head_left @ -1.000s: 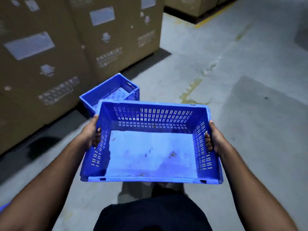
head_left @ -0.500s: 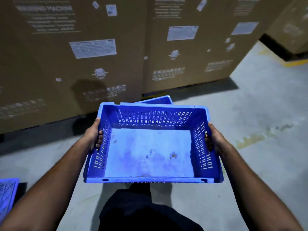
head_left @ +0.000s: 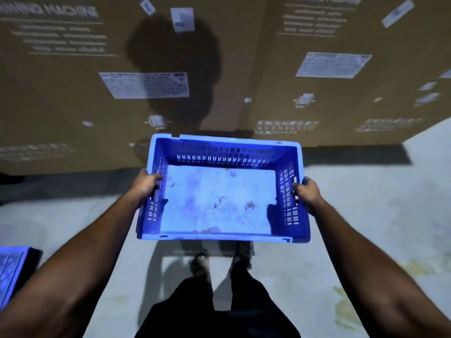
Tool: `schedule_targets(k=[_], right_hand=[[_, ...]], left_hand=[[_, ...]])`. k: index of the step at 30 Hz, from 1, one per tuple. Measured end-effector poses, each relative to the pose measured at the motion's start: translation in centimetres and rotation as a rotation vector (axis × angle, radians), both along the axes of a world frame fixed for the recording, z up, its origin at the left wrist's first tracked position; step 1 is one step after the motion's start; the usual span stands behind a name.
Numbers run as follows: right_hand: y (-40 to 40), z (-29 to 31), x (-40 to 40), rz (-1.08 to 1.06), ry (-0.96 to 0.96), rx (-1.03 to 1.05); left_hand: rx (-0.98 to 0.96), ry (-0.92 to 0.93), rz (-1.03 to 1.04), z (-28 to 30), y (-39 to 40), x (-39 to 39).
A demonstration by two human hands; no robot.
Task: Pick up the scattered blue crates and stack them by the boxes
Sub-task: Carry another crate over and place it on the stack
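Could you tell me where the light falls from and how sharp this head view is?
Head view: light comes from behind the person, throwing a head-shaped shadow on the cardboard boxes; box print is smeared by motion blur; the blue crate floor glares pale; wide-angle bending at edges.

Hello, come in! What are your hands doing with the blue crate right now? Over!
Left hand and right hand grip the blue crate by its side walls. Crate empty, held facing the cardboard boxes. Nothing blocking.

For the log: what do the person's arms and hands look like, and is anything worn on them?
Both forearms are bare with no sleeves in view. The left hand and right hand wear no gloves; no watch, band or ring shows. Lower down, dark trousers are visible.
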State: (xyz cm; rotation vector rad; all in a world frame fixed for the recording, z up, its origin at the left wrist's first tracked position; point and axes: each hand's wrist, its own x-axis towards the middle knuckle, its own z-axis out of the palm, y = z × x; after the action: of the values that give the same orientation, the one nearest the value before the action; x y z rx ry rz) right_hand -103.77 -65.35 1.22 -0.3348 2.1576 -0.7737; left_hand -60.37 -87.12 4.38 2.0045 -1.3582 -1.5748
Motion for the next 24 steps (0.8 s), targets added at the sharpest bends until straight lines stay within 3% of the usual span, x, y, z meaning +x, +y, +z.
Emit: schedule_targets(k=[6,11,16,18,22,24], right_hand=[[-7.5,-2.3,-3.2,0.125,0.11,0.015],[-9.1,-9.5,-6.0,0.206,-0.044,-0.031],[-6.3,-10.8,-5.8,0.324,-0.082,-0.157],[-4.7,-10.7,-5.0,0.453,0.075,-0.131],[-1.5,-9.9,-1.4,0.922,0.407,0.065],[0.4,-9.7,0.2,1.055,0.477,0.079]], left_hand=[[-0.075,-0.036,0.08,-5.1,-2.4,-5.4],[-0.001,0.117,0.216,-10.5,-2.7,-7.7],[0.075,0.311,0.344,-11.3,-0.1,-7.9],[-0.011,0.196,0.214,-11.3,1.4,-7.1],[-0.264,-0.446,-0.508,-13.2,5.8,-4.7],[-0.359,-0.56,-0.721,-13.3,9.2,-4.3]])
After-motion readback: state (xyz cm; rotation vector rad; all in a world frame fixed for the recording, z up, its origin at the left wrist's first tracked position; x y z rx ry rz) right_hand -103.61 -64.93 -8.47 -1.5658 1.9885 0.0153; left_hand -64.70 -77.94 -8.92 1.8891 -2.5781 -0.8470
